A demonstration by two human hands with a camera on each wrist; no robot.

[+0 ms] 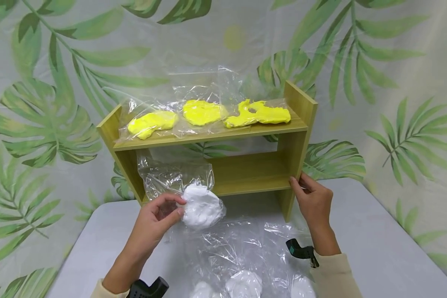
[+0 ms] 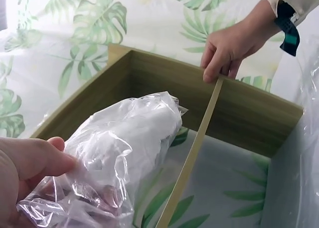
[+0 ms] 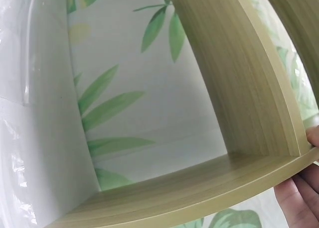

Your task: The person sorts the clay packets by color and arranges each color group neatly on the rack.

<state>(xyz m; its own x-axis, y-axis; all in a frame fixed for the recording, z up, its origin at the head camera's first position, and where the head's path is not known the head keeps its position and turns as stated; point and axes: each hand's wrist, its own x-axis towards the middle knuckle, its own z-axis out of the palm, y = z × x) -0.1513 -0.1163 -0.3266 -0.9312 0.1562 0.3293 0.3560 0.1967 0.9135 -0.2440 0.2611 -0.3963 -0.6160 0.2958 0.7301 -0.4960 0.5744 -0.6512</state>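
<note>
My left hand [image 1: 150,227] pinches the edge of a clear plastic bag with a flattened lump of white clay-like stuff [image 1: 203,209] in it. The bag is in front of the lower board [image 1: 253,169] of a small two-tier wooden shelf; up close, the left wrist view shows its crinkled plastic [image 2: 127,138]. My right hand [image 1: 316,203] grips the shelf's right side panel [image 1: 297,153] at the level of the lower board. In the right wrist view, the fingers [image 3: 294,198] hold that panel's edge. I cannot tell whether the bag touches the lower board.
Across the top board [image 1: 208,134] lie three clear bags with yellow lumps [image 1: 205,112]. More bagged white lumps [image 1: 243,283] lie on the white table [image 1: 93,240] near me, partly cut off by the frame. A leaf-patterned cloth [image 1: 216,37] hangs behind the shelf.
</note>
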